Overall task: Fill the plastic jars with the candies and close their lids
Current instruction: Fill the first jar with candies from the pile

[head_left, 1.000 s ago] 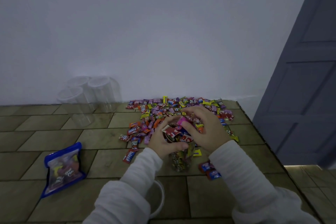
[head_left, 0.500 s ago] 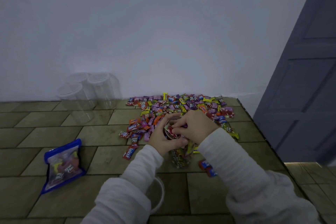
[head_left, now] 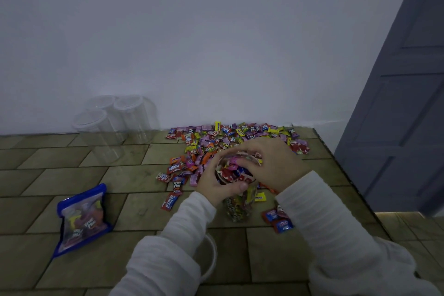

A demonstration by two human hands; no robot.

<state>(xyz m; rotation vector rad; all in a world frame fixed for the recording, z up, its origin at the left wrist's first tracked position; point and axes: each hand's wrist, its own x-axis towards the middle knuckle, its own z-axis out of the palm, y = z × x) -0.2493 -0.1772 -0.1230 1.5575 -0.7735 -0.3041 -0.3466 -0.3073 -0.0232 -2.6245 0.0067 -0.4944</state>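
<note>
A clear plastic jar (head_left: 239, 209), filled with wrapped candies up to its rim, stands on the tiled surface in front of me. My left hand (head_left: 216, 182) grips the jar near its top from the left. My right hand (head_left: 276, 166) lies over the jar's mouth, fingers curled onto the top candies; whether it holds one is hidden. Behind the jar spreads a pile of loose candies (head_left: 230, 137). Three empty clear jars (head_left: 113, 125) with lids on stand at the back left by the wall. A loose white lid (head_left: 210, 257) lies under my left forearm.
A blue resealable bag of candies (head_left: 81, 218) lies at the left. Two red-and-blue candies (head_left: 278, 220) sit right of the jar. The surface ends at a dark edge (head_left: 348, 180) on the right, with a grey door (head_left: 406, 103) beyond. A white wall backs the surface.
My right hand came back from the pile to the jar's mouth and now presses down over the candies there. My left hand has kept its hold on the jar.
</note>
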